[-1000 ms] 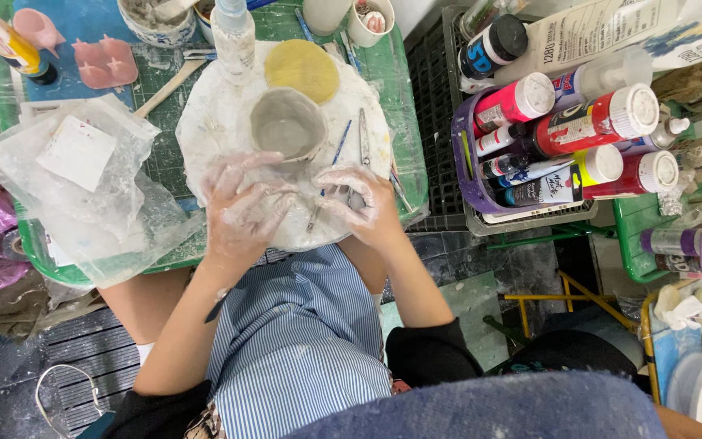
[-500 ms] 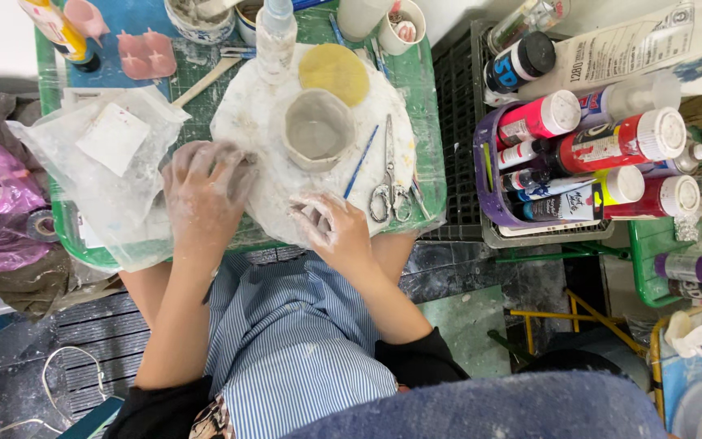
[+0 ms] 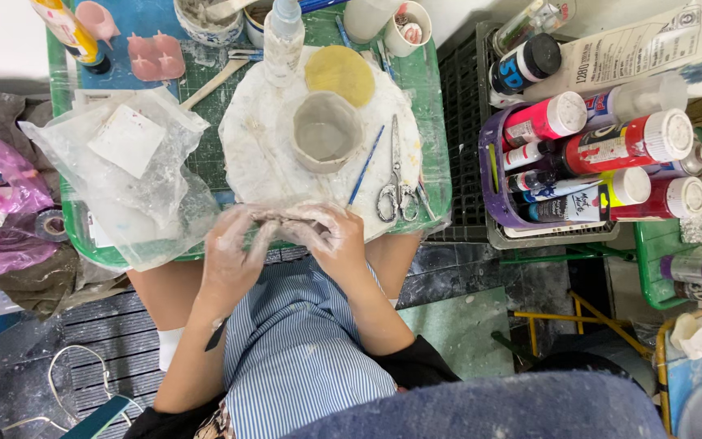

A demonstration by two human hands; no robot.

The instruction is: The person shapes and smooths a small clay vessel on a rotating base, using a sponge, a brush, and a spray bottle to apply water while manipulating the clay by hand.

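A green tabletop (image 3: 436,114) fills the upper part of the view, with a dark grated floor (image 3: 91,341) below it and your lap in a striped blue apron (image 3: 302,349) at the centre. On the tabletop lies a round white board (image 3: 253,154) smeared with clay. Near its middle stands a small grey clay cup (image 3: 324,130), upright and open at the top. Beyond the cup lies a yellow sponge (image 3: 340,75). To the right of the cup lie a blue-handled brush (image 3: 365,164) and a pair of scissors (image 3: 393,183), side by side. A crumpled clear plastic bag (image 3: 123,175) rests on the left part of the tabletop.

Your left hand (image 3: 233,252) and right hand (image 3: 331,240), both coated in pale clay, meet at the near edge of the board. Their fingers curl together around a small lump of clay (image 3: 274,218), which sits between them, just in front of the cup and apart from it.

To the right, a purple basket (image 3: 501,203) holds paint bottles (image 3: 611,150) lying on their sides.
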